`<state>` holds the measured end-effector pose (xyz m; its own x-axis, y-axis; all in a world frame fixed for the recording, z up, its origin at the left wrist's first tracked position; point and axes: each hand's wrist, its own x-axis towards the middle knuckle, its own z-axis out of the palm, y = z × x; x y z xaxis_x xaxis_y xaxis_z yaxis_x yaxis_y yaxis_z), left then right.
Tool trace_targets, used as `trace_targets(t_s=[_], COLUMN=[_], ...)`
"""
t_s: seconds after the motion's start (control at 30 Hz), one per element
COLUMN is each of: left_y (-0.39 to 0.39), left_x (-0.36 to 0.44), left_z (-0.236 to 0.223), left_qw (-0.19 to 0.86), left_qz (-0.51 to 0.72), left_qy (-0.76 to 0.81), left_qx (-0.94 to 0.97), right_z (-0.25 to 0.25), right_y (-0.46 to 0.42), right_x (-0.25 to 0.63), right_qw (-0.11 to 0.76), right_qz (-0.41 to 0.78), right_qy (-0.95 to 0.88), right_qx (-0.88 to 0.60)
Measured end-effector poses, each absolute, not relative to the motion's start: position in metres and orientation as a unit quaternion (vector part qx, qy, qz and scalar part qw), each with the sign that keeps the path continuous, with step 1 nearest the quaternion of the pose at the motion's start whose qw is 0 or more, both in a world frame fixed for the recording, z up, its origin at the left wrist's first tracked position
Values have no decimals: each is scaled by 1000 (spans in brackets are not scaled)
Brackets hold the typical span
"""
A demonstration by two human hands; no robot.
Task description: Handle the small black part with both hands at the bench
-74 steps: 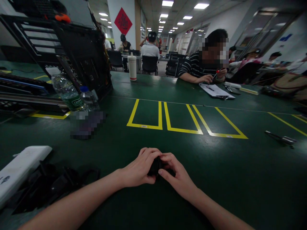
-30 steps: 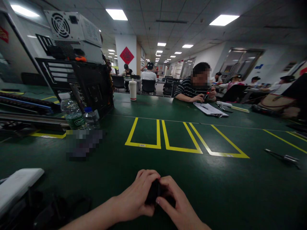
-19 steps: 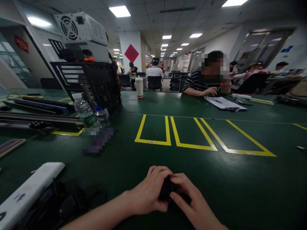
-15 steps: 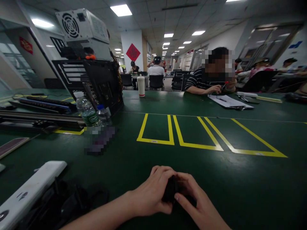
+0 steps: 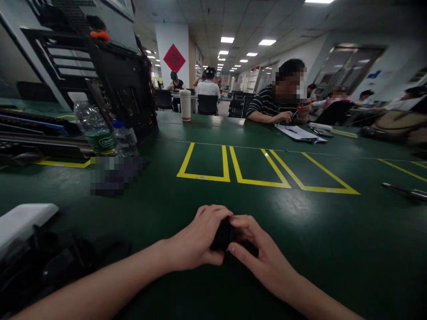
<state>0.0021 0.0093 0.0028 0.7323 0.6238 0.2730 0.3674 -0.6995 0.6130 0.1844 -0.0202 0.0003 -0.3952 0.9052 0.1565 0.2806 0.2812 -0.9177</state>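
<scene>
Between my two hands, low in the middle of the head view, is a small black object (image 5: 221, 236); its kind does not show, since fingers cover much of it. My left hand (image 5: 200, 238) wraps round its left side, with the thumb below and the fingers over the top. On the other side my right hand (image 5: 256, 249) grips it, index finger at the top and thumb near the lower edge. Both hands are just over the green tabletop (image 5: 160, 284). To the left lies a dark heap of black parts (image 5: 66, 262).
Yellow tape outlines (image 5: 203, 178) mark the table ahead. A water bottle (image 5: 96, 129), a smaller blue-capped bottle (image 5: 125, 140) and a black computer case (image 5: 116, 84) stand left. A white cup (image 5: 185, 106) is farther back. A screwdriver-like tool (image 5: 405, 191) lies right. Someone in stripes (image 5: 263, 104) sits opposite.
My view has turned right and tilted down, so the scene shifts left and up; the tool at right has come into sight. Both hands keep their hold on the black object.
</scene>
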Motion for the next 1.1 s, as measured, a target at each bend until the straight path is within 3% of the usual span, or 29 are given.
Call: trace_targets(t_s=[0.63,0.83,1.1], left_y=[6,5,4], left_x=[3,2,2], left_z=[6,9,8], left_qw=[236,244,227], left_qz=[244,235,241], left_qy=[278,284,275], left_qx=[898,897,903], right_z=[1,5,1], right_y=[-23,-23,-22], right_x=[183,182,184], right_qw=[376,334,362], right_qz=[433,454,421], right_qy=[-711,-701,-728], right_qx=[-408,-438,-401])
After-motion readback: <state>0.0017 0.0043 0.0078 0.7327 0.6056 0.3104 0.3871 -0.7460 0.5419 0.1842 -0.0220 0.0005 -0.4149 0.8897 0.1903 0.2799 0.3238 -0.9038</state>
